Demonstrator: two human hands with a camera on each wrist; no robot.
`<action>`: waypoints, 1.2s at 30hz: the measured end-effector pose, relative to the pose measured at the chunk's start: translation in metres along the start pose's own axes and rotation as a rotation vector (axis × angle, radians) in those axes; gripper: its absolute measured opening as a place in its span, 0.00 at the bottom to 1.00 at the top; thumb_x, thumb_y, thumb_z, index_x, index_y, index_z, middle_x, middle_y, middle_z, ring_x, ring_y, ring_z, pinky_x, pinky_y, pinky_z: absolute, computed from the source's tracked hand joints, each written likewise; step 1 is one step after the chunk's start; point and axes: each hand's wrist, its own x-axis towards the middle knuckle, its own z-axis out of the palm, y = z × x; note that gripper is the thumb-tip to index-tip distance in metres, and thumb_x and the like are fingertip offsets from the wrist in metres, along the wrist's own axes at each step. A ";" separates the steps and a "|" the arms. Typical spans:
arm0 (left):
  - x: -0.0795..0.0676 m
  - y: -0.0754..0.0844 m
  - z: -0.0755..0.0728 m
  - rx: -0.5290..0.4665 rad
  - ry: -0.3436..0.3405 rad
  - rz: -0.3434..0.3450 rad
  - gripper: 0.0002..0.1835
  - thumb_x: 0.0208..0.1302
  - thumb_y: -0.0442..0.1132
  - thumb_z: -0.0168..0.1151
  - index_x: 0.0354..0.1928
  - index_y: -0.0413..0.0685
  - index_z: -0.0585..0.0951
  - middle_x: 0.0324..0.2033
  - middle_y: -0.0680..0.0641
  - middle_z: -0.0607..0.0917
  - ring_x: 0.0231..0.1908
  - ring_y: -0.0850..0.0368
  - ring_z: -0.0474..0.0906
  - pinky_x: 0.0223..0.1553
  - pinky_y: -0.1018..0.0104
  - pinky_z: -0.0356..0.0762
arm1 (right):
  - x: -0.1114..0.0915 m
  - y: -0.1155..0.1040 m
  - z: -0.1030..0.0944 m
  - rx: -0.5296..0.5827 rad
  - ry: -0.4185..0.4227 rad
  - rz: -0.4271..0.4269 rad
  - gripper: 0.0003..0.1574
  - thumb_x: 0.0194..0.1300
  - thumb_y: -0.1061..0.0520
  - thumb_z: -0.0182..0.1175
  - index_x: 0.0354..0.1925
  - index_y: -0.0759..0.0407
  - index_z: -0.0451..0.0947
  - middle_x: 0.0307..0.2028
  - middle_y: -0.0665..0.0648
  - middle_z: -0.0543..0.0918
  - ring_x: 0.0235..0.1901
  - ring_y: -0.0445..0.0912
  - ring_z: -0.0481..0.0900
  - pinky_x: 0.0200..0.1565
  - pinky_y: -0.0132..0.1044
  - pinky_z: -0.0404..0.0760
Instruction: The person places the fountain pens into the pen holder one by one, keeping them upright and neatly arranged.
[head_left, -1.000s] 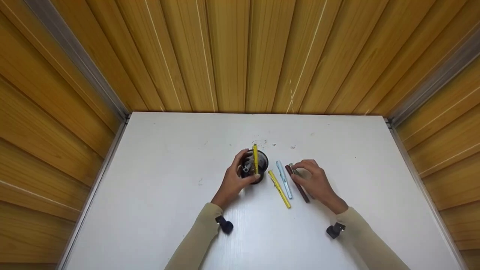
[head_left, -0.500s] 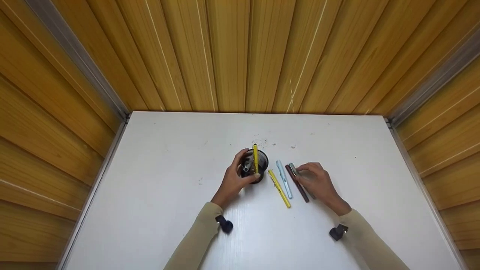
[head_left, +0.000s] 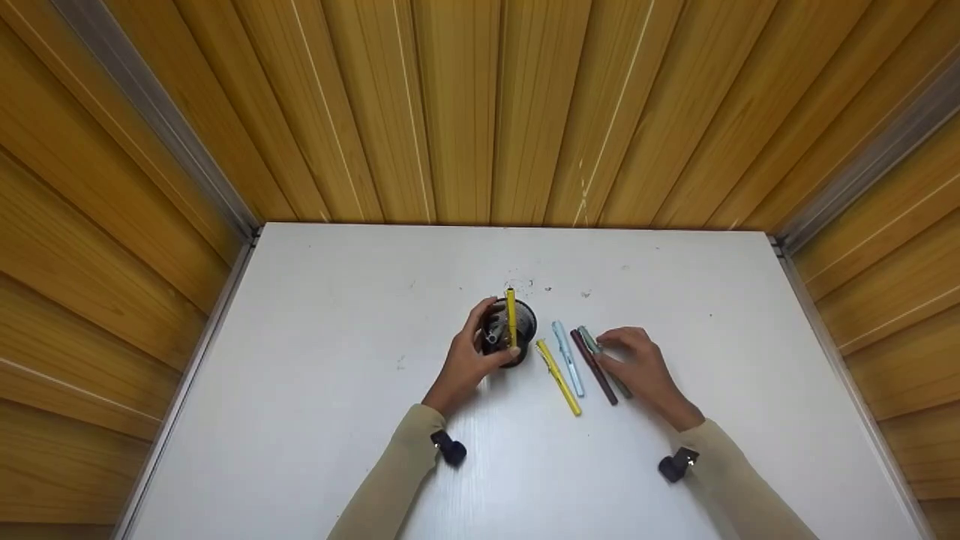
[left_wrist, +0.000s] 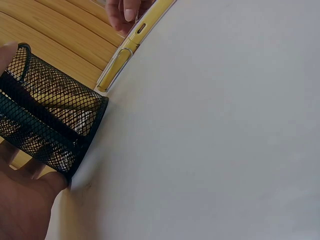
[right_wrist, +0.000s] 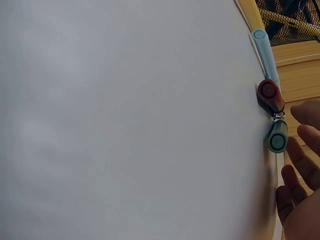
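the left hand (head_left: 466, 367) curls round the mesh cup (head_left: 530, 319), the right hand (head_left: 639, 367), fingers parted, is just beside the green pen (right_wrist: 278, 138), seemingly just laid out, and next probably calls for reaching leftward to the cup's yellow pen (head_left: 511, 315).

Counting one mesh cup (head_left: 528, 319) mid-frame, containing at least one yellow pen (head_left: 511, 311) and contents too hidden for counting. Right of centre, counting one lying yellow pen (head_left: 559, 379), one light-blue pen (head_left: 568, 360), one maroon pen (head_left: 594, 367), one green pen (head_left: 588, 340). Also counting one left hand (head_left: 466, 364), one right hand (head_left: 640, 367).

Soft light leaves faint glare on the table (head_left: 480, 465).
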 end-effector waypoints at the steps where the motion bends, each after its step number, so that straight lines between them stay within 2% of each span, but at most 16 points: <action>1: 0.000 0.000 0.000 -0.001 0.000 0.003 0.54 0.65 0.44 0.83 0.87 0.59 0.61 0.79 0.52 0.72 0.79 0.48 0.67 0.79 0.47 0.65 | 0.000 0.000 0.000 -0.002 0.001 0.004 0.19 0.68 0.64 0.77 0.56 0.59 0.88 0.54 0.57 0.88 0.63 0.54 0.78 0.68 0.30 0.68; 10: 0.000 -0.002 -0.001 0.000 -0.002 0.025 0.53 0.65 0.43 0.82 0.87 0.56 0.61 0.79 0.52 0.72 0.80 0.48 0.67 0.80 0.47 0.64 | 0.000 0.006 0.006 -0.055 0.017 -0.043 0.18 0.67 0.65 0.77 0.54 0.58 0.89 0.52 0.56 0.89 0.61 0.52 0.76 0.67 0.32 0.69; 19: -0.002 -0.001 0.000 -0.023 -0.004 0.024 0.53 0.65 0.41 0.82 0.87 0.56 0.61 0.79 0.51 0.72 0.80 0.49 0.66 0.80 0.50 0.64 | -0.001 0.006 0.009 -0.064 0.044 -0.071 0.18 0.66 0.66 0.77 0.53 0.59 0.89 0.51 0.57 0.88 0.61 0.54 0.76 0.67 0.35 0.68; 25: -0.003 0.001 0.000 0.000 0.002 0.020 0.54 0.65 0.44 0.83 0.87 0.57 0.61 0.78 0.55 0.74 0.80 0.51 0.67 0.81 0.50 0.62 | -0.001 0.008 0.012 -0.077 0.060 -0.041 0.19 0.65 0.66 0.78 0.54 0.61 0.89 0.53 0.58 0.87 0.61 0.53 0.75 0.68 0.39 0.69; 29: -0.004 0.001 0.000 0.005 0.006 0.012 0.53 0.65 0.44 0.82 0.87 0.61 0.62 0.77 0.56 0.74 0.80 0.52 0.67 0.81 0.50 0.62 | -0.001 0.007 0.013 -0.065 0.056 -0.022 0.18 0.65 0.66 0.78 0.54 0.61 0.89 0.52 0.57 0.87 0.61 0.50 0.74 0.68 0.40 0.69; 36: -0.006 0.003 0.000 0.009 0.010 0.001 0.52 0.65 0.45 0.82 0.85 0.74 0.63 0.78 0.57 0.73 0.79 0.52 0.67 0.81 0.49 0.62 | -0.001 0.006 0.017 -0.090 0.088 -0.072 0.18 0.64 0.67 0.78 0.52 0.62 0.89 0.49 0.58 0.87 0.59 0.53 0.75 0.63 0.41 0.70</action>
